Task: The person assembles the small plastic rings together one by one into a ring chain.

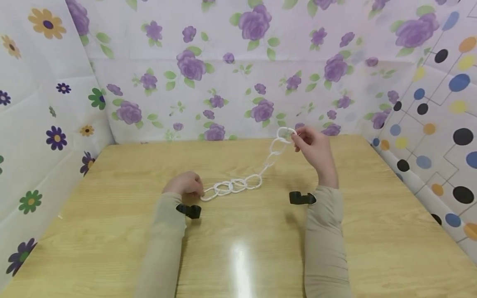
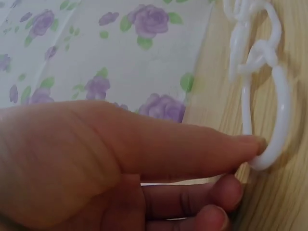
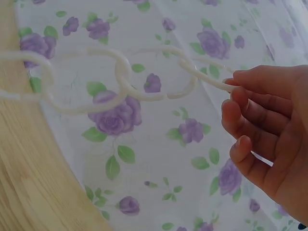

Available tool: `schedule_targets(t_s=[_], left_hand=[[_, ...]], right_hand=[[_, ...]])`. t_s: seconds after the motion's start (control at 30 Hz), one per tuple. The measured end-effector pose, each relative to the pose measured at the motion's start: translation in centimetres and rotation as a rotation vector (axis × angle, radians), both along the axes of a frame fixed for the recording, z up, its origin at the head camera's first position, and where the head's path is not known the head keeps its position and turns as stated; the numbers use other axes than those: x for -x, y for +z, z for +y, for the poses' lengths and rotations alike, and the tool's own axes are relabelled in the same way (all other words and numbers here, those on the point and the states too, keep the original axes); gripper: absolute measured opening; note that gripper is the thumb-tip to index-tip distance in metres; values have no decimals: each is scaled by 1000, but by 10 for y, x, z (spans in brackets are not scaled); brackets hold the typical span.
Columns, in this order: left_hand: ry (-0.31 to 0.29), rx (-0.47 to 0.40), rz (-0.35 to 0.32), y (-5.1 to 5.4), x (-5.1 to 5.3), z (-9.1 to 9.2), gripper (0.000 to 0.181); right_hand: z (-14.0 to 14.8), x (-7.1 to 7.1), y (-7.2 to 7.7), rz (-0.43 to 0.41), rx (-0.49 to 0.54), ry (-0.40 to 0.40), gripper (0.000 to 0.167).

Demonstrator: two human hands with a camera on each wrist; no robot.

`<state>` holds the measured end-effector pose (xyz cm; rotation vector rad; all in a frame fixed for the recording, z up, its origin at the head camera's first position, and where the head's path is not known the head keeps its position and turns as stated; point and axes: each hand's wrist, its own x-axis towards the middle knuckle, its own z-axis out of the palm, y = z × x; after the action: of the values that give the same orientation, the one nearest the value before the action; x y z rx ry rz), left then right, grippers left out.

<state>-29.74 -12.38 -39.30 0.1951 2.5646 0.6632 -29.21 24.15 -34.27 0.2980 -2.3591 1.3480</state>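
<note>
A white plastic chain [image 1: 238, 186] of several oval links stretches between the two hands. Its left part lies along the table, and its right part rises into the air. My right hand [image 1: 314, 151] pinches the raised end link between thumb and finger; the right wrist view shows that link [image 3: 211, 77] at the fingertips. Low over the table, my left hand [image 1: 184, 183] pinches the other end link, and in the left wrist view the thumb lies across this link [image 2: 281, 115].
The wooden table [image 1: 242, 231] runs back to a curtain [image 1: 231, 82] with purple roses. Patterned sheets hang at the left [image 1: 56, 103] and right [image 1: 439, 124] sides. Each wrist wears a black camera mount, the left mount [image 1: 189, 211] close to the table.
</note>
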Motion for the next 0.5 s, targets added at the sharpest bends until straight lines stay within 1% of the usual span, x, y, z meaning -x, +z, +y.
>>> schedule_targets(t_s=[0.07,0.17,0.23,0.33,0.43,0.5], left_hand=[[-16,-2,6,-3,0,-11,11],[-49,-23,42,-9,0,-26,8],[-82,-52,63,-14,0,-34,8],[-98,-116,66,-18,2,-41,7],[-96,-162,59,-18,4,-45,8],[-88,-172,62,-16,5,-48,8]], right_hand=[[3,2,-2,-4,-4,-1,25],[8,4,-6,-22,-23,-10,24],[14,4,-9,-38,-33,-23,25],[24,4,-14,-68,-56,-71,26],[34,4,-18,-88,-63,-118,28],[40,4,-18,-99,-65,-141,30]])
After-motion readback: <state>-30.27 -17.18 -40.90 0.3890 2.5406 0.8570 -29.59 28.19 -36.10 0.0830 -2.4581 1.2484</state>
